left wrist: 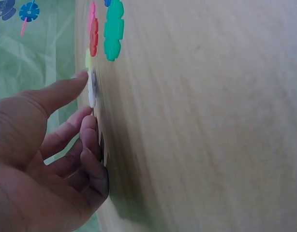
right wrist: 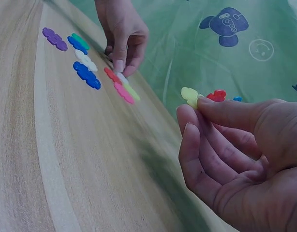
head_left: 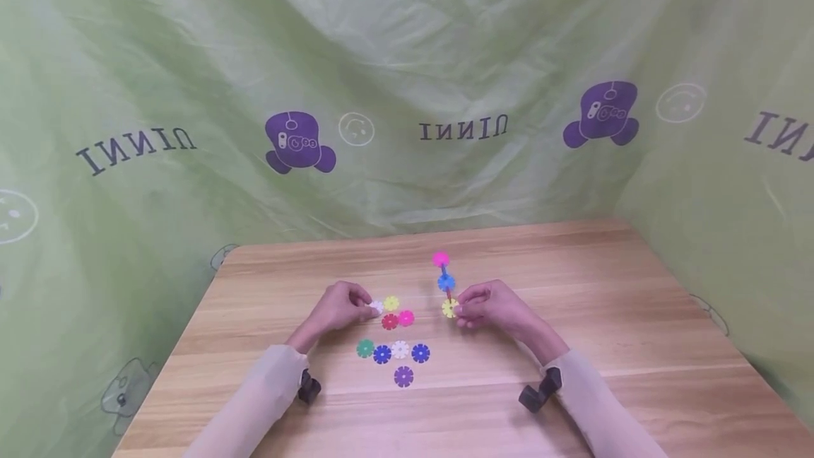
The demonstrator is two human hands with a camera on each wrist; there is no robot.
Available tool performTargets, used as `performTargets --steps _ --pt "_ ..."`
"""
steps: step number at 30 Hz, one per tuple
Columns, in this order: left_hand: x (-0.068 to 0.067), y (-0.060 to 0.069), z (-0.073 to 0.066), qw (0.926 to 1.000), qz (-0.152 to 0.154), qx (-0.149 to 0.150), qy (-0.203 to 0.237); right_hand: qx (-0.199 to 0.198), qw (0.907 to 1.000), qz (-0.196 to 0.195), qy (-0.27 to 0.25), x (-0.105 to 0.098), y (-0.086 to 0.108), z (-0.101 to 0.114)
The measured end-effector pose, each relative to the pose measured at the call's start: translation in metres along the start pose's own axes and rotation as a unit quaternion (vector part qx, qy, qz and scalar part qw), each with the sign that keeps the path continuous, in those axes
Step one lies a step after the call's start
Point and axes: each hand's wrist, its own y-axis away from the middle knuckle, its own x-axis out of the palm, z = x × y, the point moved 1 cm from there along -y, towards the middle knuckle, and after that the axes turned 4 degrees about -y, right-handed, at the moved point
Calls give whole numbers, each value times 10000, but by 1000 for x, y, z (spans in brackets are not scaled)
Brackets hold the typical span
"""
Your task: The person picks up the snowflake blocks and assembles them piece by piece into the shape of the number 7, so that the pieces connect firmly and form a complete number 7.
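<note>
Yellow notched plastic disc (head_left: pixel 449 308) pinched in the right hand (head_left: pixel 492 304), near end of a multicoloured plastic chain (head_left: pixel 445 277) held up off the wood-grain table (head_left: pixel 483 408): next along, a red disc (head_left: pixel 449 295) seen edge-on, a light blue disc (head_left: pixel 446 283) face-on, a darker blue disc (head_left: pixel 444 270) edge-on, a bright pink disc (head_left: pixel 441 259) at the far tip. Slotted crosswise, thin, fairly straight. Pinched by the edge in the left hand (head_left: pixel 343 304), a white notched plastic disc (left wrist: pixel 93 89); unclear whether lifted clear. Probably at the stage of fetching another piece while steadying the chain; likely to call next for turning the white one square to the yellow, slot to slot. Just beside the left grip, a loose yellow disc (head_left: pixel 391 303), a loose red disc (head_left: pixel 390 321), a loose pink disc (head_left: pixel 405 318); nearer the body, a green disc (head_left: pixel 365 349), two royal blue discs (head_left: pixel 382 355), another white disc (head_left: pixel 400 350), a purple disc (head_left: pixel 403 377); behind, green printed cloth (head_left: pixel 381 196).
</note>
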Motion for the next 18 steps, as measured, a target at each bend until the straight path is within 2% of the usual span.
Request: performTargets --steps 9,18 --pt "0 -1 1 9999 90 -48 50 7 10000 -47 1 2 -2 1" --pt "1 -1 -4 9993 113 -342 76 -22 10000 -7 21 3 -4 0"
